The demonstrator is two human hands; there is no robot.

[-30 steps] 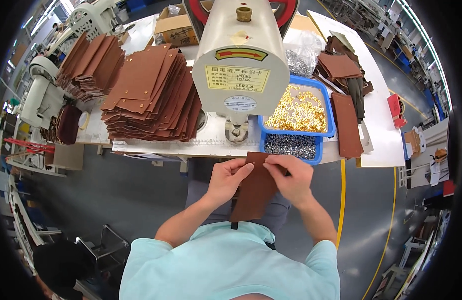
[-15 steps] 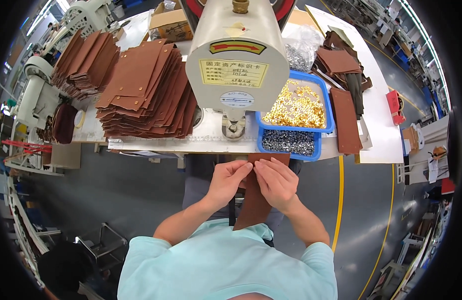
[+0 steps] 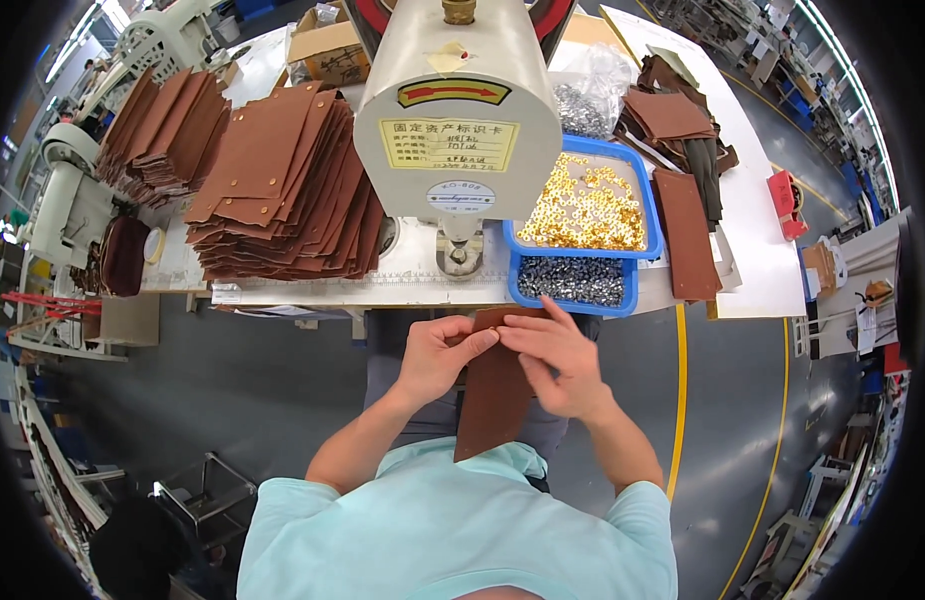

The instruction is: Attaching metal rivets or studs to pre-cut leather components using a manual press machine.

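Observation:
A long brown leather piece hangs in front of me, just below the table edge, over my lap. My left hand pinches its upper part between thumb and fingers. My right hand lies by the same upper part, its fingers stretched out and apart from the thumb. The right fingertips reach the leather close to the left thumb; whether a small part sits between them is too small to tell. Just beyond my hands are a blue tray of gold-coloured ring-shaped fasteners and a blue tray of dark metal fasteners.
A pale press machine stands ahead, its tool end over the table. To its left are stacked brown leather pieces with gold studs and a second stack. Another leather strip and a plastic bag of metal parts are at right.
My right hand has loosened, with its fingers spreading and the thumb coming away from the leather. The leather piece and left hand have shifted slightly left. The view has moved a little.

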